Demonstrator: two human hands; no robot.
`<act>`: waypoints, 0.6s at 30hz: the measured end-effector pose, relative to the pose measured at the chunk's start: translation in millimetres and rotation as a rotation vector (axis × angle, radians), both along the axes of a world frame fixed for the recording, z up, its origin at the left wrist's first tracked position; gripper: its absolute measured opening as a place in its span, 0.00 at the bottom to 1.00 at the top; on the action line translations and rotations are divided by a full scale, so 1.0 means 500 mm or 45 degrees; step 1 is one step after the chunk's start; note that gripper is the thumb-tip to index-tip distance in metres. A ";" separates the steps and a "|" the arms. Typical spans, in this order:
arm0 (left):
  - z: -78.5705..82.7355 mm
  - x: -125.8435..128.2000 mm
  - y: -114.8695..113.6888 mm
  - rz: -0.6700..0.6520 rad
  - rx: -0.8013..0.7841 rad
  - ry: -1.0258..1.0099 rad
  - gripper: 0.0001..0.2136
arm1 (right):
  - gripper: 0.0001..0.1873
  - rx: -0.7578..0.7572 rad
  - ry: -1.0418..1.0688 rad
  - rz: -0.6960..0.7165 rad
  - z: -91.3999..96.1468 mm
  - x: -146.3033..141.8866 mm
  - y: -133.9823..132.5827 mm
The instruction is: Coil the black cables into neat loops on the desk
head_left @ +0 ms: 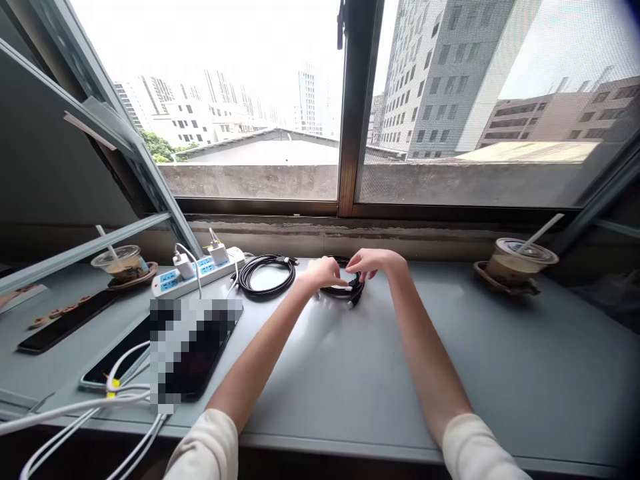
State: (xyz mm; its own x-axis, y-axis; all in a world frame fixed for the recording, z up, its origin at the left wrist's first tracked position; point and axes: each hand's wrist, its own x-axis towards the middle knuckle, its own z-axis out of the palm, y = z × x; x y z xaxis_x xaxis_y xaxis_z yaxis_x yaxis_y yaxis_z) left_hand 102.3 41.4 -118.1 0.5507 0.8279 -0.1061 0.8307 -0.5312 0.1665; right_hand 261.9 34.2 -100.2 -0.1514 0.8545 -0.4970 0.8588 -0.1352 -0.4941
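Note:
Both my hands reach to the far middle of the grey table (500, 373), close to the window. My left hand (323, 273) is closed around a small coil of black cable (350, 291). My right hand (373, 261) arches over the same coil, its fingertips pinched on the top of the cable. Part of the coil is hidden under my fingers. A second, larger coil of black cable (267, 275) lies flat just left of my left hand, untouched.
A white and blue power strip (197, 272) with white chargers sits at the back left. Phones (125, 357) and white cables (75, 410) lie at the front left. Iced drinks on saucers stand far left (123, 263) and far right (517, 261).

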 end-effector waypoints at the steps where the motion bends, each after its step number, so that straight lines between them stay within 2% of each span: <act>1: 0.008 -0.010 0.004 0.044 0.009 -0.022 0.16 | 0.25 0.025 0.004 -0.011 0.006 0.006 -0.004; 4: 0.029 -0.045 0.024 0.228 0.050 -0.053 0.19 | 0.24 0.058 0.014 -0.039 0.025 0.024 -0.018; 7: 0.030 -0.084 0.053 0.461 0.075 -0.028 0.17 | 0.24 0.058 0.004 -0.077 0.044 0.038 -0.038; 12: -0.008 -0.131 0.096 0.801 0.054 0.037 0.19 | 0.24 0.077 -0.026 -0.157 0.073 0.050 -0.072; 15: -0.036 -0.140 0.107 0.881 -0.010 0.051 0.22 | 0.23 0.108 -0.019 -0.173 0.085 0.051 -0.086; 18: -0.053 -0.141 0.111 0.885 -0.054 0.021 0.21 | 0.23 0.126 0.009 -0.174 0.093 0.044 -0.095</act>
State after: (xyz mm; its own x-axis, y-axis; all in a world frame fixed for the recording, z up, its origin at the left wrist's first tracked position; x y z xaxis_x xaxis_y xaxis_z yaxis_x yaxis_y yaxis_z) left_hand 32.0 96.6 -144.6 -0.1077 0.9828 -0.1501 0.9783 0.1317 0.1598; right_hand 284.0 -13.2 -53.6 -0.0335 0.9121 -0.4086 0.8321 -0.2010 -0.5169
